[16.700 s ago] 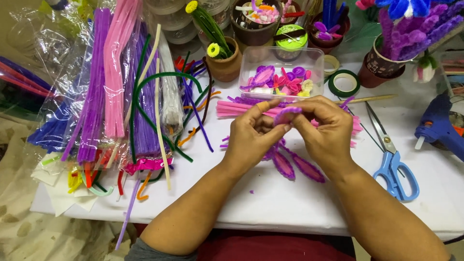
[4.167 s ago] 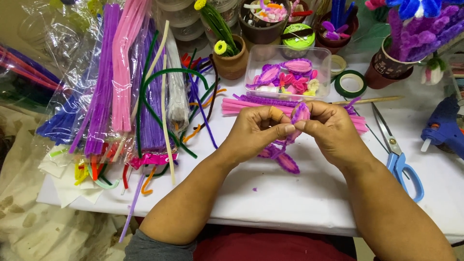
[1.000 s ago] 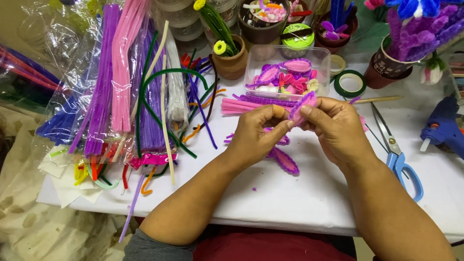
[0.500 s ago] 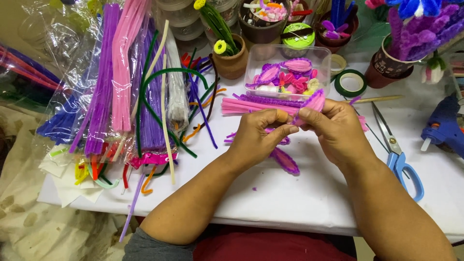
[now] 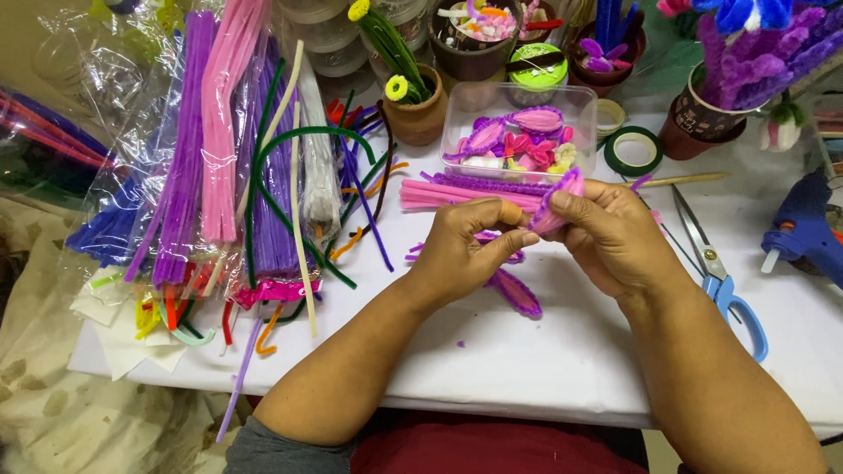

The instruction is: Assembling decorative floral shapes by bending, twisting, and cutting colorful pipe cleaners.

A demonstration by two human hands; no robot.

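Observation:
Both hands meet above the white table (image 5: pixel 544 351) and pinch a small petal (image 5: pixel 560 197) of pink and purple pipe cleaner. My right hand (image 5: pixel 615 237) holds the petal's upper part between thumb and fingers. My left hand (image 5: pixel 470 246) grips its lower end, fingertips touching the right hand. Another finished purple and pink petal (image 5: pixel 516 294) lies on the table just below the hands. A bundle of pink pipe cleaners (image 5: pixel 457 195) lies flat behind the left hand.
Bagged bundles of purple, pink and green pipe cleaners (image 5: pixel 237 175) cover the left side. A clear box of petals (image 5: pixel 518 136), clay pots (image 5: pixel 417 114), a green tape roll (image 5: pixel 634 151), blue-handled scissors (image 5: pixel 724 281) and a blue glue gun (image 5: pixel 803 228) stand behind and right.
The hands have stayed together over the same spot, turning and pressing the petal. It now sticks up above my right thumb, slightly more to the right than before.

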